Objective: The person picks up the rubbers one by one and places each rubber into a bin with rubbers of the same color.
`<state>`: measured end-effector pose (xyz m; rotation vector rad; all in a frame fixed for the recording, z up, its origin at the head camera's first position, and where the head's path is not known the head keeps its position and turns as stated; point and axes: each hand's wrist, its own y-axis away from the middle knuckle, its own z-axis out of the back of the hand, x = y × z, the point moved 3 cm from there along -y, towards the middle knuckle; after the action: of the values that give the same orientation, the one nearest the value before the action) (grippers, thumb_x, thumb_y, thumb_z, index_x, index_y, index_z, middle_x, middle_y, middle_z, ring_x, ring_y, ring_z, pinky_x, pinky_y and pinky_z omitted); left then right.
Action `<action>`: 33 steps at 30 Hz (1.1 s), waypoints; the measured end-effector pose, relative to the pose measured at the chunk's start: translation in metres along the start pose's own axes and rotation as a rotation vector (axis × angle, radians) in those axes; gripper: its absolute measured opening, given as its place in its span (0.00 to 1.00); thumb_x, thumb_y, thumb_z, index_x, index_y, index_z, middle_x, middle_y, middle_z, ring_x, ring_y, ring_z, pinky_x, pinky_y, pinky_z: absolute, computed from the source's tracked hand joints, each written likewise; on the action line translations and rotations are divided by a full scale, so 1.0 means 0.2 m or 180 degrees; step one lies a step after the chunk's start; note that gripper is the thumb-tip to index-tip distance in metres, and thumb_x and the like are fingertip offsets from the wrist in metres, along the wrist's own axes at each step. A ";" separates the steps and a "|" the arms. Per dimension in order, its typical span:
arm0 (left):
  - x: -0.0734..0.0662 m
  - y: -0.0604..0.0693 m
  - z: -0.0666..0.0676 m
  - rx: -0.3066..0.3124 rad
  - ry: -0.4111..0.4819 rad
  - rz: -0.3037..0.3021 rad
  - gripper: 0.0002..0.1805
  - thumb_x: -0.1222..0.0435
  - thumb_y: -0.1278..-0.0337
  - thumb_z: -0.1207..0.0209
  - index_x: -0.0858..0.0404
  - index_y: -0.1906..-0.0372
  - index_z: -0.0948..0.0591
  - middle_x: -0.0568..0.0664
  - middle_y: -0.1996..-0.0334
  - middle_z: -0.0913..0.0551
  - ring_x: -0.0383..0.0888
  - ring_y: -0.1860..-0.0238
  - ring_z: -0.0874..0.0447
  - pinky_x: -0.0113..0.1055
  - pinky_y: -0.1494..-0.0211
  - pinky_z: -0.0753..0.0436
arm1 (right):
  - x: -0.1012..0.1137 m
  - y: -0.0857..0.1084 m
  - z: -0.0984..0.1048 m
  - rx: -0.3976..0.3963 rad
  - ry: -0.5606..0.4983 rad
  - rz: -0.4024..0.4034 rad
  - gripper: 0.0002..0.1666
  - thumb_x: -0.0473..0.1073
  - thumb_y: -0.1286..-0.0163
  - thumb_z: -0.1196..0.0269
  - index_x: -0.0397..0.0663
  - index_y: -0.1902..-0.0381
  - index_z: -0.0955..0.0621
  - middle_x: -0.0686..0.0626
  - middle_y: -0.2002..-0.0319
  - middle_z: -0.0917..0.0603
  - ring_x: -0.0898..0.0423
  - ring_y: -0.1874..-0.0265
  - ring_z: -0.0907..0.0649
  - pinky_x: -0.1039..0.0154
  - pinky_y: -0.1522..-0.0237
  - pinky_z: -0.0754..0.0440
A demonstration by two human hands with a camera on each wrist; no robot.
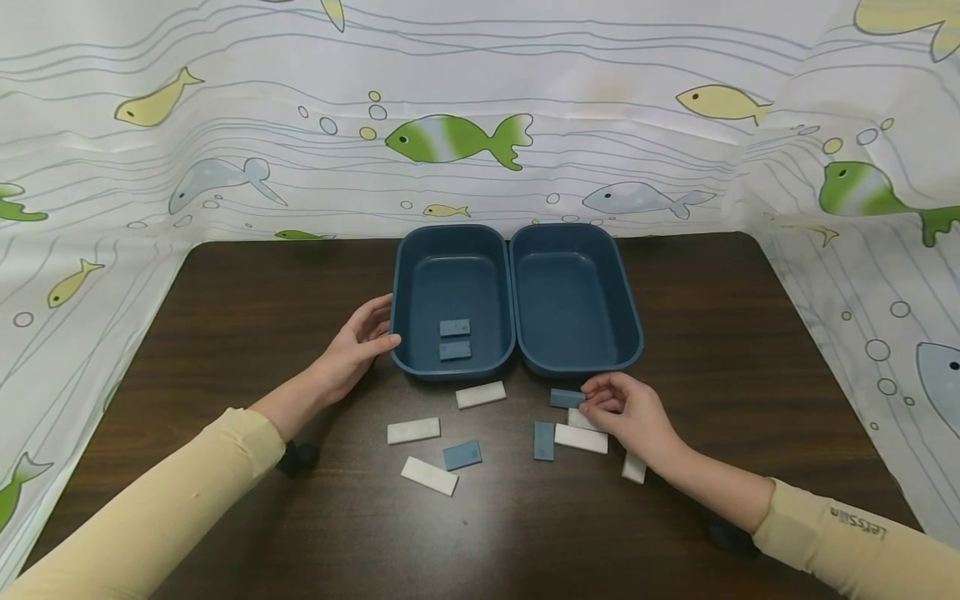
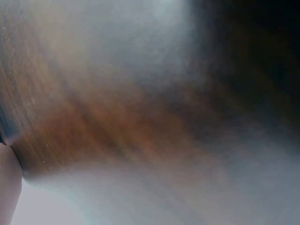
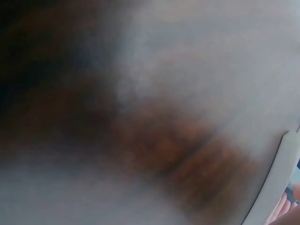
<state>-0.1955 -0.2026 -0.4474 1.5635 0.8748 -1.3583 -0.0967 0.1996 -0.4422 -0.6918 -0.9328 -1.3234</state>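
My left hand [image 1: 356, 346] holds the near left side of the left blue bin [image 1: 453, 371], thumb over the rim and fingers against the outer wall. Two blue tiles [image 1: 454, 327] lie inside that bin. Below the right blue bin [image 1: 577, 367], my right hand [image 1: 633, 417] pinches the right end of a blue tile [image 1: 566, 397] between thumb and fingers. Partly beneath this hand lies a white tile [image 1: 577, 418]; another white tile [image 1: 581, 438] and an upright-lying blue tile [image 1: 543, 441] are close by. Both wrist views are mostly blurred; a thumb [image 2: 8, 183] shows in the left one.
More white tiles [image 1: 429, 476] and a blue tile [image 1: 462, 455] lie scattered in front of the left bin. One white tile [image 1: 633, 468] is partly hidden by the right wrist. The bins stand side by side at the back of the dark wooden table [image 1: 285, 275], before a fish-patterned curtain [image 1: 300, 133].
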 end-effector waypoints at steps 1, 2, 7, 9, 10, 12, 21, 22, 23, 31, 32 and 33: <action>0.00 0.00 0.00 0.0007 0.0001 -0.0007 0.38 0.69 0.22 0.45 0.62 0.15 0.47 0.64 0.18 0.43 0.39 0.30 0.31 0.23 0.32 0.29 | 0.00 0.00 0.00 0.0000 0.0004 -0.0006 0.13 0.29 0.33 0.28 0.31 0.51 0.16 0.38 0.59 0.10 0.71 0.65 0.15 0.74 0.59 0.14; 0.00 0.00 0.00 0.0008 0.0004 -0.0010 0.38 0.70 0.22 0.45 0.62 0.15 0.47 0.64 0.18 0.43 0.39 0.31 0.31 0.23 0.32 0.29 | 0.00 0.00 0.00 -0.0001 0.0003 -0.0005 0.13 0.29 0.33 0.28 0.31 0.51 0.16 0.38 0.59 0.10 0.71 0.64 0.15 0.74 0.59 0.14; 0.00 -0.01 0.00 0.0024 0.0016 -0.0037 0.38 0.71 0.22 0.45 0.62 0.15 0.47 0.64 0.18 0.43 0.38 0.31 0.31 0.23 0.32 0.29 | 0.00 0.00 0.00 0.0002 0.0022 0.0086 0.13 0.29 0.33 0.28 0.31 0.52 0.16 0.39 0.59 0.10 0.70 0.64 0.15 0.74 0.60 0.14; 0.00 -0.01 0.00 0.0025 0.0015 -0.0036 0.38 0.70 0.22 0.45 0.62 0.15 0.47 0.64 0.18 0.43 0.39 0.31 0.31 0.23 0.32 0.29 | 0.00 0.00 0.00 -0.0001 0.0072 0.0115 0.13 0.30 0.33 0.27 0.32 0.53 0.15 0.40 0.60 0.10 0.70 0.65 0.16 0.74 0.59 0.14; 0.00 -0.01 0.00 0.0023 0.0013 -0.0033 0.38 0.70 0.22 0.45 0.62 0.15 0.47 0.63 0.18 0.43 0.39 0.30 0.31 0.23 0.32 0.29 | 0.00 0.00 0.00 -0.0003 0.0100 0.0126 0.12 0.30 0.33 0.27 0.33 0.53 0.15 0.41 0.61 0.10 0.70 0.65 0.16 0.74 0.59 0.14; 0.01 -0.01 0.00 0.0015 0.0011 -0.0022 0.39 0.71 0.22 0.45 0.62 0.15 0.47 0.63 0.18 0.43 0.40 0.30 0.32 0.23 0.32 0.29 | 0.01 0.00 0.00 -0.0003 0.0153 0.0145 0.11 0.30 0.33 0.27 0.35 0.54 0.15 0.42 0.61 0.11 0.70 0.65 0.15 0.74 0.59 0.14; 0.00 0.00 0.00 0.0011 -0.0009 0.0008 0.39 0.69 0.22 0.44 0.60 0.15 0.47 0.63 0.18 0.44 0.43 0.28 0.33 0.24 0.31 0.29 | 0.03 0.03 -0.01 -0.0091 0.0379 0.0330 0.09 0.31 0.34 0.26 0.41 0.57 0.14 0.46 0.60 0.12 0.65 0.63 0.14 0.71 0.58 0.13; 0.00 0.00 0.00 0.0012 -0.0011 0.0009 0.39 0.69 0.22 0.44 0.60 0.15 0.47 0.63 0.18 0.44 0.43 0.28 0.33 0.24 0.31 0.30 | 0.03 0.03 -0.01 -0.0106 0.0393 0.0355 0.10 0.30 0.34 0.26 0.41 0.57 0.14 0.46 0.60 0.12 0.65 0.63 0.14 0.71 0.57 0.13; 0.00 0.00 0.00 0.0014 -0.0011 0.0007 0.39 0.69 0.22 0.44 0.61 0.15 0.47 0.63 0.18 0.44 0.43 0.28 0.33 0.24 0.31 0.30 | 0.04 0.03 -0.02 -0.0119 0.0403 0.0375 0.10 0.30 0.35 0.26 0.42 0.57 0.14 0.46 0.59 0.12 0.65 0.62 0.14 0.72 0.57 0.13; 0.01 -0.01 0.01 0.0013 0.0021 -0.0012 0.38 0.70 0.22 0.45 0.61 0.15 0.47 0.62 0.18 0.43 0.41 0.29 0.33 0.23 0.31 0.29 | 0.08 0.06 -0.03 -0.0191 0.0317 0.0762 0.13 0.29 0.37 0.24 0.46 0.58 0.13 0.50 0.59 0.12 0.66 0.62 0.13 0.72 0.56 0.13; 0.01 -0.01 0.01 0.0014 0.0029 -0.0017 0.38 0.70 0.22 0.45 0.61 0.15 0.47 0.62 0.18 0.44 0.41 0.29 0.33 0.24 0.31 0.29 | 0.09 0.07 -0.04 -0.0195 0.0300 0.0815 0.13 0.29 0.37 0.24 0.47 0.58 0.13 0.50 0.59 0.12 0.66 0.62 0.13 0.72 0.56 0.13; 0.01 -0.01 0.01 0.0014 0.0029 -0.0020 0.38 0.70 0.22 0.45 0.61 0.15 0.47 0.62 0.18 0.44 0.41 0.29 0.33 0.24 0.31 0.30 | 0.10 0.07 -0.04 -0.0201 0.0287 0.0861 0.13 0.29 0.37 0.24 0.47 0.58 0.13 0.50 0.59 0.12 0.66 0.62 0.13 0.71 0.56 0.12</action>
<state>-0.1966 -0.2032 -0.4495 1.5728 0.8835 -1.3595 -0.0821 0.1854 -0.4277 -0.7717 -0.7002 -1.1372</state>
